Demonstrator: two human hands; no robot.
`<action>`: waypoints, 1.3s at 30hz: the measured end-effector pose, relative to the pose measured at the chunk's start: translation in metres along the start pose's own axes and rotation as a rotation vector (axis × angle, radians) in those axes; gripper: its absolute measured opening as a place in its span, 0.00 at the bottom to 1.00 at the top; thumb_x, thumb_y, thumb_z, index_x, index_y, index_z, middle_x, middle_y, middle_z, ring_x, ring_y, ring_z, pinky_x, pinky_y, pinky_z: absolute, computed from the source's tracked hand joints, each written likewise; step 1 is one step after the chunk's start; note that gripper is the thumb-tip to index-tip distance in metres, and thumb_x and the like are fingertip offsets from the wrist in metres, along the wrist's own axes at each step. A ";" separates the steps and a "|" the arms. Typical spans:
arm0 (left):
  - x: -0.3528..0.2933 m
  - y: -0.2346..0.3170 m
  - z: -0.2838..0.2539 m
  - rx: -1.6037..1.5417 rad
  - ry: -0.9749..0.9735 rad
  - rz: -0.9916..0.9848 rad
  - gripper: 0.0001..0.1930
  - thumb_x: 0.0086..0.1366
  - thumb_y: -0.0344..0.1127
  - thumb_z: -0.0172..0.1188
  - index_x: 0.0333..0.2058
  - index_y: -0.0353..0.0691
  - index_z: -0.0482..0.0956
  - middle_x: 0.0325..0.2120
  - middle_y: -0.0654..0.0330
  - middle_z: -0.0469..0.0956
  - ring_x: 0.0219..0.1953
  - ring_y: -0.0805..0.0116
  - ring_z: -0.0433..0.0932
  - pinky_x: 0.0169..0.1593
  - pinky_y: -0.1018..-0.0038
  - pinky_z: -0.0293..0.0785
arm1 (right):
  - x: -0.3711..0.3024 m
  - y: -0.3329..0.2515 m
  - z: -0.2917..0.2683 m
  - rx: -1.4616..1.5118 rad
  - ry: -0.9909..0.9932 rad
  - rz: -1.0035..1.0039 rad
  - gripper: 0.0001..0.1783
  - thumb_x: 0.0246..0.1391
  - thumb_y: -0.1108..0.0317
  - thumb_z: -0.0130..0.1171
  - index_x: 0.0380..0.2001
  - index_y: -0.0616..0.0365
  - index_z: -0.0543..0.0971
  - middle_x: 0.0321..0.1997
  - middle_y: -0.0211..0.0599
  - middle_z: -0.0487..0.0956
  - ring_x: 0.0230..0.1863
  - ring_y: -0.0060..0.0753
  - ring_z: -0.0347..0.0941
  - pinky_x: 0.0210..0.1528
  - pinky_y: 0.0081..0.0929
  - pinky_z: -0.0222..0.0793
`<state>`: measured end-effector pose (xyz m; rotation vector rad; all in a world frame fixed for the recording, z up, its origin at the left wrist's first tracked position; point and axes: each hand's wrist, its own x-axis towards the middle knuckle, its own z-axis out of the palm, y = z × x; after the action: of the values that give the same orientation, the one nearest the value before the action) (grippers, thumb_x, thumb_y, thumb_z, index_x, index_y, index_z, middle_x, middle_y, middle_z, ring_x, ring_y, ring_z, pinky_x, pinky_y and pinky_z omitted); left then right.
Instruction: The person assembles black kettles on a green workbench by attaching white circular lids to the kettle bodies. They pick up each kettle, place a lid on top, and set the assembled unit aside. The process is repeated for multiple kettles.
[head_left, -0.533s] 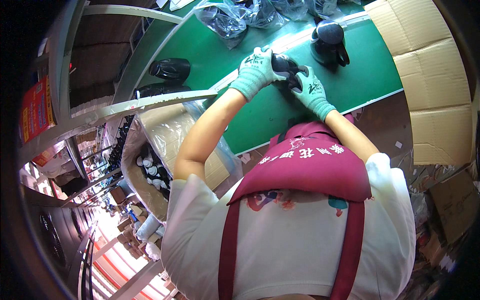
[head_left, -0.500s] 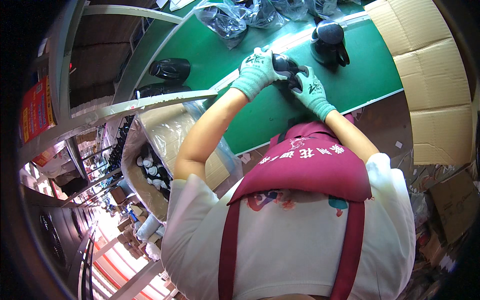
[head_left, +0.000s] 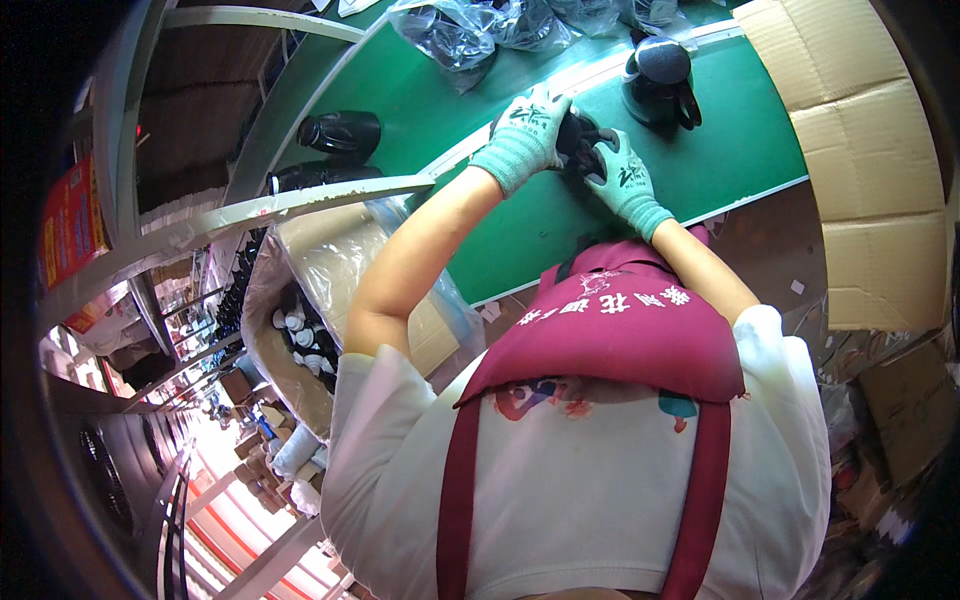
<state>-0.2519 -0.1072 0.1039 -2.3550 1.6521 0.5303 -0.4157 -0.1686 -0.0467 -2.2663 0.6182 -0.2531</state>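
Note:
My left hand (head_left: 525, 138), in a pale green glove with dark fingertips, closes over the top and left side of a black jug (head_left: 573, 137). On the jug's right side, by what looks like its handle, my right hand (head_left: 622, 178) grips with bent fingers. Both gloves hide much of the jug, so its full shape does not show. It is over the green work surface (head_left: 540, 225), near the front edge. To the right stands another black jug (head_left: 660, 85) with a rounded lid and a handle.
Clear plastic bags with dark items (head_left: 450, 40) lie along the far side. More black jugs (head_left: 340, 135) rest at the left, behind a pale metal bar (head_left: 300, 205). A lined carton (head_left: 262, 350) with black and white parts stands lower left; cardboard (head_left: 860, 150) borders the right.
My left hand has rolled over the jug's top, its fingers now covering more of it. The jug has turned slightly in my grip. My right hand has hardly moved.

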 end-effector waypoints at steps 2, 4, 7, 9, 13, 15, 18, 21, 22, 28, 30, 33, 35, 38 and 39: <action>-0.006 -0.007 -0.002 0.085 0.056 0.145 0.50 0.39 0.46 0.80 0.63 0.51 0.64 0.55 0.49 0.67 0.57 0.46 0.71 0.58 0.55 0.71 | 0.001 0.000 0.000 -0.006 -0.002 0.004 0.27 0.44 0.59 0.70 0.48 0.52 0.74 0.61 0.45 0.64 0.55 0.53 0.71 0.56 0.47 0.69; -0.019 -0.002 -0.006 0.305 0.149 0.156 0.51 0.41 0.50 0.79 0.65 0.53 0.63 0.56 0.52 0.67 0.60 0.48 0.66 0.59 0.51 0.67 | 0.001 0.000 0.001 -0.002 0.007 0.003 0.28 0.44 0.60 0.70 0.49 0.52 0.74 0.61 0.46 0.64 0.55 0.54 0.71 0.56 0.47 0.69; -0.009 -0.003 -0.008 0.080 0.126 -0.105 0.47 0.44 0.55 0.76 0.64 0.53 0.66 0.57 0.52 0.68 0.58 0.48 0.69 0.58 0.52 0.68 | 0.001 -0.003 -0.001 -0.033 -0.024 0.024 0.28 0.44 0.60 0.70 0.49 0.52 0.73 0.61 0.46 0.64 0.55 0.54 0.71 0.56 0.47 0.70; -0.012 -0.005 0.000 0.046 0.169 0.152 0.35 0.52 0.53 0.72 0.57 0.45 0.75 0.52 0.53 0.74 0.53 0.52 0.73 0.57 0.57 0.69 | 0.000 -0.001 -0.001 -0.023 -0.022 -0.001 0.28 0.44 0.60 0.70 0.49 0.51 0.73 0.61 0.46 0.64 0.54 0.54 0.71 0.55 0.47 0.70; -0.002 -0.009 -0.016 -0.979 0.149 0.505 0.24 0.60 0.48 0.67 0.51 0.41 0.80 0.49 0.51 0.79 0.47 0.54 0.79 0.55 0.64 0.73 | 0.002 -0.009 -0.008 -0.046 -0.058 0.039 0.27 0.44 0.60 0.70 0.48 0.51 0.73 0.61 0.46 0.64 0.53 0.55 0.72 0.55 0.48 0.70; 0.006 -0.009 -0.011 -0.079 0.456 0.057 0.29 0.59 0.57 0.64 0.52 0.42 0.78 0.48 0.51 0.78 0.48 0.54 0.79 0.53 0.61 0.74 | 0.001 -0.004 -0.003 -0.019 0.009 -0.019 0.26 0.44 0.60 0.70 0.47 0.51 0.73 0.60 0.47 0.64 0.52 0.56 0.72 0.54 0.48 0.71; 0.002 0.003 0.003 0.133 -0.018 -0.182 0.43 0.49 0.68 0.67 0.53 0.41 0.72 0.46 0.49 0.77 0.44 0.52 0.81 0.49 0.57 0.75 | 0.001 -0.004 -0.004 -0.079 -0.047 -0.008 0.26 0.44 0.60 0.69 0.47 0.50 0.73 0.61 0.46 0.64 0.52 0.55 0.73 0.53 0.47 0.72; -0.001 0.005 0.014 0.241 0.008 0.070 0.40 0.48 0.58 0.71 0.56 0.47 0.69 0.48 0.55 0.73 0.49 0.55 0.78 0.51 0.56 0.73 | 0.000 -0.004 -0.018 -0.093 -0.133 -0.042 0.26 0.44 0.60 0.69 0.47 0.49 0.73 0.62 0.47 0.63 0.52 0.54 0.74 0.52 0.46 0.73; -0.007 -0.001 0.013 0.303 0.072 0.256 0.36 0.49 0.54 0.71 0.55 0.49 0.70 0.49 0.57 0.73 0.51 0.56 0.76 0.52 0.56 0.72 | 0.003 0.001 -0.023 -0.095 -0.178 -0.082 0.26 0.44 0.60 0.69 0.47 0.49 0.74 0.64 0.48 0.62 0.54 0.54 0.73 0.53 0.44 0.73; -0.008 -0.033 0.021 0.312 0.160 0.530 0.37 0.51 0.40 0.67 0.62 0.51 0.67 0.57 0.57 0.68 0.59 0.57 0.70 0.57 0.52 0.68 | 0.021 0.006 -0.033 -0.096 -0.246 -0.166 0.27 0.43 0.60 0.70 0.48 0.53 0.76 0.64 0.49 0.65 0.54 0.55 0.73 0.55 0.44 0.73; -0.023 -0.023 0.008 0.086 0.139 0.249 0.50 0.40 0.40 0.77 0.64 0.44 0.62 0.56 0.51 0.68 0.58 0.51 0.70 0.55 0.55 0.72 | 0.028 0.001 -0.028 -0.115 -0.252 -0.128 0.26 0.43 0.60 0.70 0.47 0.54 0.76 0.61 0.50 0.68 0.53 0.56 0.74 0.54 0.45 0.73; -0.018 -0.022 0.053 0.007 0.172 0.087 0.48 0.32 0.41 0.80 0.56 0.42 0.67 0.53 0.50 0.69 0.56 0.49 0.71 0.54 0.56 0.72 | 0.019 -0.010 -0.014 -0.122 -0.262 -0.124 0.29 0.44 0.62 0.68 0.52 0.54 0.75 0.61 0.48 0.69 0.56 0.54 0.71 0.55 0.42 0.72; -0.025 -0.024 0.045 -0.090 0.226 0.218 0.46 0.30 0.37 0.80 0.54 0.44 0.69 0.51 0.51 0.70 0.56 0.50 0.70 0.54 0.56 0.73 | 0.012 -0.006 -0.013 -0.113 -0.235 -0.168 0.31 0.45 0.60 0.68 0.55 0.53 0.74 0.64 0.50 0.67 0.59 0.54 0.70 0.57 0.41 0.71; -0.024 -0.035 0.056 -0.046 0.284 0.508 0.38 0.32 0.34 0.76 0.49 0.47 0.75 0.48 0.57 0.72 0.53 0.55 0.72 0.52 0.57 0.73 | 0.021 -0.008 -0.027 -0.155 -0.433 -0.242 0.34 0.45 0.60 0.69 0.59 0.50 0.73 0.66 0.53 0.66 0.59 0.55 0.70 0.58 0.42 0.71; -0.022 -0.037 0.066 -0.078 0.461 0.648 0.33 0.34 0.31 0.74 0.46 0.47 0.77 0.46 0.57 0.73 0.50 0.55 0.73 0.52 0.59 0.72 | 0.026 -0.005 -0.033 -0.170 -0.486 -0.300 0.35 0.45 0.61 0.69 0.59 0.52 0.72 0.65 0.54 0.66 0.60 0.56 0.70 0.58 0.43 0.71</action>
<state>-0.2351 -0.0507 0.0519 -2.0513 2.6692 0.1423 -0.4029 -0.1992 -0.0204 -2.4554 0.0465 0.2143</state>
